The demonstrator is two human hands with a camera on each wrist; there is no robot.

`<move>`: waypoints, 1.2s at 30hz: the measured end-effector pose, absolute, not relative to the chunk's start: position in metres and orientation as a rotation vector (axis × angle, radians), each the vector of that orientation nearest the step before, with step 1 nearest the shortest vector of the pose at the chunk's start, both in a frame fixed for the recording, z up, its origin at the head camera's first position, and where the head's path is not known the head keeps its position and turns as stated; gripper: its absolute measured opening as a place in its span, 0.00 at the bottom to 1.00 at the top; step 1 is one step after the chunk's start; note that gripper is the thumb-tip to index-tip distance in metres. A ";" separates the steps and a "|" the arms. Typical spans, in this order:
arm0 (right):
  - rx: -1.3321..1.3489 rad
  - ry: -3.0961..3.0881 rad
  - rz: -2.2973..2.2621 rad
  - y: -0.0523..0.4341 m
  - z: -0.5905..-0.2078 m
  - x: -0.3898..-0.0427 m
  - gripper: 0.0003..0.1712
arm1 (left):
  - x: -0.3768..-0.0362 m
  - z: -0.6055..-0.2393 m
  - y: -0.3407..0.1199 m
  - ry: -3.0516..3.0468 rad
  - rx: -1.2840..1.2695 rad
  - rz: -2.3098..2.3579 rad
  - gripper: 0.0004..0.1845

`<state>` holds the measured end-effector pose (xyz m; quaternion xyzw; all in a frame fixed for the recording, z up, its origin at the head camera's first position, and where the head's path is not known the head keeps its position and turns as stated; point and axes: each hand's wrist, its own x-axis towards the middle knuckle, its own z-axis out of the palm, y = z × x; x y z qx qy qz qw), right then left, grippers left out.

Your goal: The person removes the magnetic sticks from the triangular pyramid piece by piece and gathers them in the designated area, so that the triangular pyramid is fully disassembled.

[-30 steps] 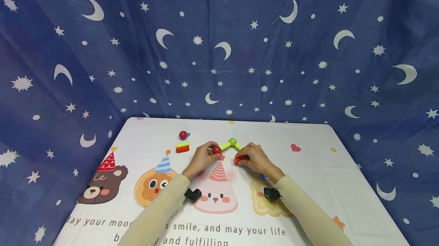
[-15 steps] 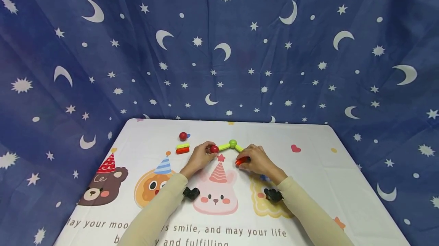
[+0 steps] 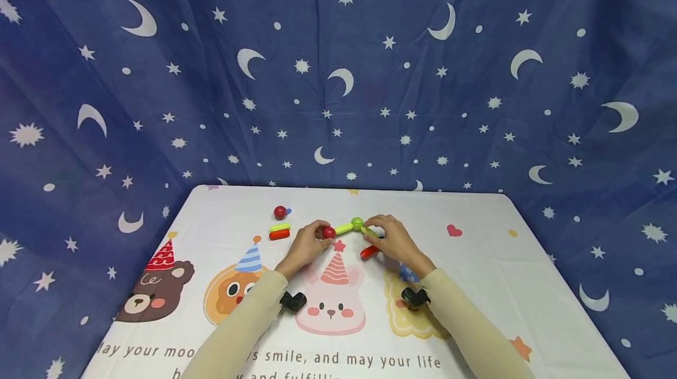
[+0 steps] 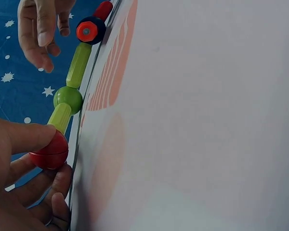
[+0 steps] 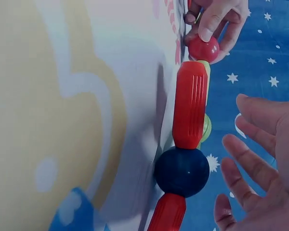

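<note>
My left hand [image 3: 307,247] pinches a red ball [image 4: 49,153] between thumb and fingers. From that ball a chain of toy building pieces runs on: a yellow-green stick [image 4: 60,116], a green ball [image 4: 68,100], another yellow-green stick [image 4: 79,65], then a dark blue ball [image 5: 182,172]. Two ribbed red sticks meet this blue ball, the upper stick [image 5: 190,103] and the lower stick [image 5: 167,214]. My right hand [image 5: 262,156] is beside the chain, fingers spread and apart from the pieces in its wrist view. In the head view this hand covers the blue ball.
Loose on the tablecloth [image 3: 465,285], left of my left hand, are a second red ball [image 3: 280,212], a yellow-green stick [image 3: 279,227] and a red stick [image 3: 279,235]. A blue curtain [image 3: 338,73] with stars and moons hangs behind the table.
My right hand has let go of the red stick and shifted away toward the green ball. My left hand, still pinching the red ball, has moved slightly left.
</note>
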<state>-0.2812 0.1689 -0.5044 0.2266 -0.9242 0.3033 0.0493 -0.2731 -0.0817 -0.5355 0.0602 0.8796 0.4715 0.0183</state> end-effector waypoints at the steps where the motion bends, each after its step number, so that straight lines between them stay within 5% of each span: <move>1: 0.680 -2.814 0.937 0.168 -0.504 -0.283 0.17 | -0.273 -0.535 -0.082 2.730 0.183 1.467 0.21; 36: 0.703 -2.967 0.935 0.122 -0.515 -0.318 0.19 | -0.272 -0.539 -0.086 2.718 0.218 1.428 0.20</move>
